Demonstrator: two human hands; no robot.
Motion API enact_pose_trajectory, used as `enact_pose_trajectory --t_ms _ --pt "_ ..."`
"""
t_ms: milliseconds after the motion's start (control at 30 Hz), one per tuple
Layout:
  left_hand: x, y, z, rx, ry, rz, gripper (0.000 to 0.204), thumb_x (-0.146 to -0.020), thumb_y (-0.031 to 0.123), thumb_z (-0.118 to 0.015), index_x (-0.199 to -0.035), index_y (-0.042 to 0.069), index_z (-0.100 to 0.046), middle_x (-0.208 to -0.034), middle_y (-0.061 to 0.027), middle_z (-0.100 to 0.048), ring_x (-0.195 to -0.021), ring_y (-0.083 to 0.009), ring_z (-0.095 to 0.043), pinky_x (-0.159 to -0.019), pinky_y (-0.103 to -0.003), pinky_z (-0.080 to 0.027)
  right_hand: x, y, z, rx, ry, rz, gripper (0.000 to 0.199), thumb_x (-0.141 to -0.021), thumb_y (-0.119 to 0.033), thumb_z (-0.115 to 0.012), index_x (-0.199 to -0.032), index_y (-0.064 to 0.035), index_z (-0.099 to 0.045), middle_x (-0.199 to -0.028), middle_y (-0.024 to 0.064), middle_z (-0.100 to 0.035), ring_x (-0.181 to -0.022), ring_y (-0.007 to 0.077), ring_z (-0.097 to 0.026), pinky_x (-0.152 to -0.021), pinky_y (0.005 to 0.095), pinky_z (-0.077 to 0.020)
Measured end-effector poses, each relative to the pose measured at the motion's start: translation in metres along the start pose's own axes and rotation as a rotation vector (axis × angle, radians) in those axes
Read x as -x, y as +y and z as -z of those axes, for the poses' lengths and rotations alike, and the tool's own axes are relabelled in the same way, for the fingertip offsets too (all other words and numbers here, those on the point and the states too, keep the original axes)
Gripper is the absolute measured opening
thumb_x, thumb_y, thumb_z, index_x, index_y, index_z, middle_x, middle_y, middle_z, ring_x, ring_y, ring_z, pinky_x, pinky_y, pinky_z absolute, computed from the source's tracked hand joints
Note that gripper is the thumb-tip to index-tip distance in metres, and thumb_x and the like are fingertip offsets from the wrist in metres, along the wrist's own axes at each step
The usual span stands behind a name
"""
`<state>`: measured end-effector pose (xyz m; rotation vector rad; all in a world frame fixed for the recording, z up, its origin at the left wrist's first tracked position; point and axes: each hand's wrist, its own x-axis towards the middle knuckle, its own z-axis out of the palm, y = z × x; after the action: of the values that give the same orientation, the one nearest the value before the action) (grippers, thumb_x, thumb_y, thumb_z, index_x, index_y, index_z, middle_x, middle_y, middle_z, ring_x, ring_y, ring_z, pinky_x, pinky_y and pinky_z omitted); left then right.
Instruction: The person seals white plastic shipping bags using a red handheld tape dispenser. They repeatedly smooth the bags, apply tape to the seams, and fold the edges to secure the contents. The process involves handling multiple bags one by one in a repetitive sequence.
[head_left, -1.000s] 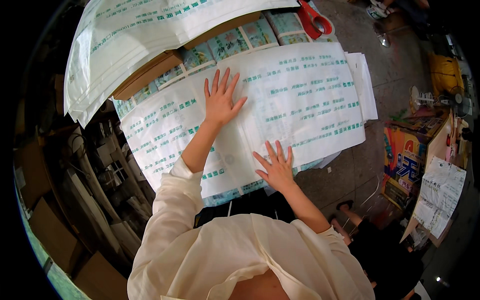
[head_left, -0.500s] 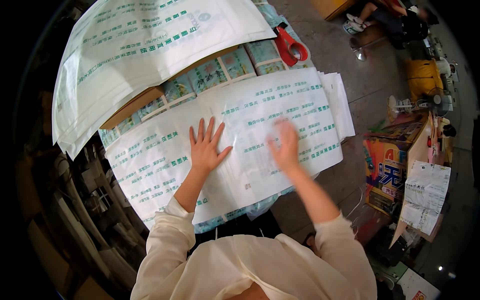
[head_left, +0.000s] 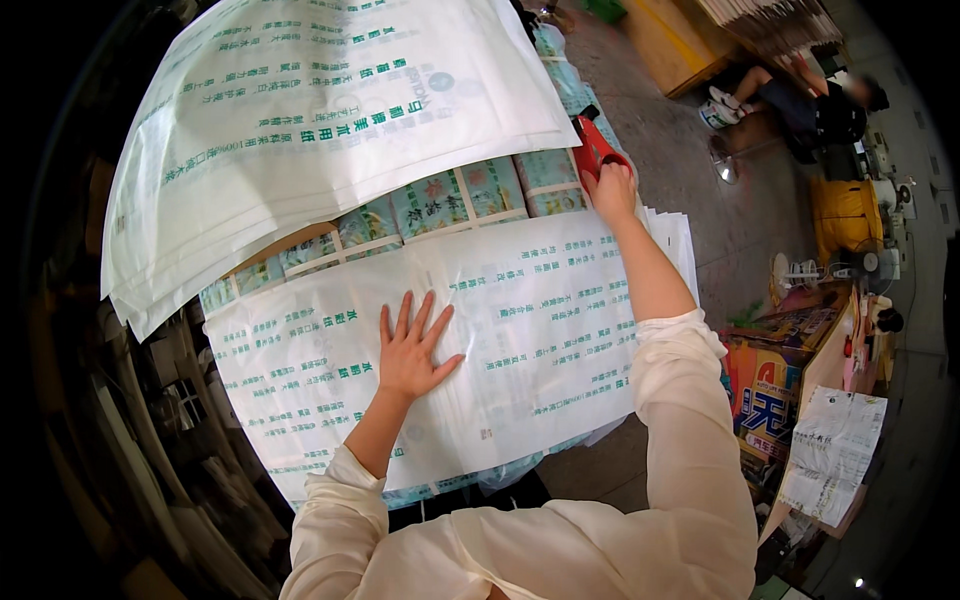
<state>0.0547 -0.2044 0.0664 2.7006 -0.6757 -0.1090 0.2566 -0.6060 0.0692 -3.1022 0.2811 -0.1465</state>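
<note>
A large white sheet with green print (head_left: 480,400) lies spread over a bundle wrapped in teal patterned packaging (head_left: 430,207). Flat on the left half of this sheet, my left hand (head_left: 410,350) rests with its fingers spread. Farther off, at the sheet's far right corner, my right hand (head_left: 612,192) has its fingers closed around the near end of a red tape dispenser (head_left: 594,143). Part of the dispenser is hidden under that hand. More white printed sheets (head_left: 300,120) lie stacked across the far left part of the bundle.
Past the right edge, loose white sheets (head_left: 677,240) stick out over the grey floor (head_left: 670,140). A colourful carton (head_left: 770,400) stands at the right, near a white paper (head_left: 835,450). A person (head_left: 825,110) sits at the far right. Boards (head_left: 150,440) lean at the left.
My right hand has moved from above the sheet, away and to the right, onto the red tape dispenser. My left hand stays flat on the sheet. The view has shifted slightly.
</note>
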Motion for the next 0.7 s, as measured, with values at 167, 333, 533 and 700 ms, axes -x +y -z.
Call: enact_pose_trajectory --t_ms 167,333,533,700 --pt "0.001 0.0 0.0 0.024 0.016 -0.012 0.07 -0.081 0.058 -0.057 -0.143 0.027 -0.045 -0.155 -0.0062 -0.03 -0.145 -0.0343 -0.02 -0.115 -0.059 -0.007 0.025 0.013 0.027 -0.205 0.128 0.006 0.039 -0.094 -0.035 -0.057 -0.102 0.0035 -0.061 -0.104 0.0217 -0.066 -0.098 0.0401 -0.06 -0.086 0.0465 -0.0462" --pt "0.005 -0.007 0.0 0.049 0.03 0.004 0.068 -0.082 0.06 -0.056 -0.143 0.032 -0.044 -0.156 -0.0068 -0.029 -0.145 -0.0344 -0.019 -0.115 -0.06 -0.007 0.105 -0.025 0.117 -1.025 -0.046 -0.175 0.041 -0.099 -0.037 -0.049 -0.105 0.0024 -0.059 -0.088 0.0185 -0.068 -0.081 0.0289 -0.067 -0.073 0.0363 -0.0512" --pt "0.007 -0.011 -0.009 0.095 0.072 -0.045 0.064 -0.083 0.058 -0.055 -0.141 0.031 -0.047 -0.157 -0.0071 -0.026 -0.146 -0.0334 -0.014 -0.114 -0.062 -0.006 0.207 -0.139 0.167 -1.854 -0.398 -0.675 0.035 -0.1 -0.03 -0.048 -0.11 0.0027 -0.058 -0.076 0.0113 -0.063 -0.064 0.0212 -0.061 -0.061 0.0336 -0.0505" --pt "0.01 -0.017 -0.008 0.115 0.045 -0.048 0.063 -0.082 0.057 -0.056 -0.136 0.025 -0.052 -0.156 -0.0069 -0.027 -0.146 -0.0338 -0.014 -0.114 -0.062 -0.006 0.213 -0.201 0.136 -1.902 -0.615 -0.695 0.032 -0.1 -0.027 -0.048 -0.11 0.0023 -0.057 -0.078 0.0112 -0.062 -0.063 0.0211 -0.058 -0.061 0.0347 -0.0491"
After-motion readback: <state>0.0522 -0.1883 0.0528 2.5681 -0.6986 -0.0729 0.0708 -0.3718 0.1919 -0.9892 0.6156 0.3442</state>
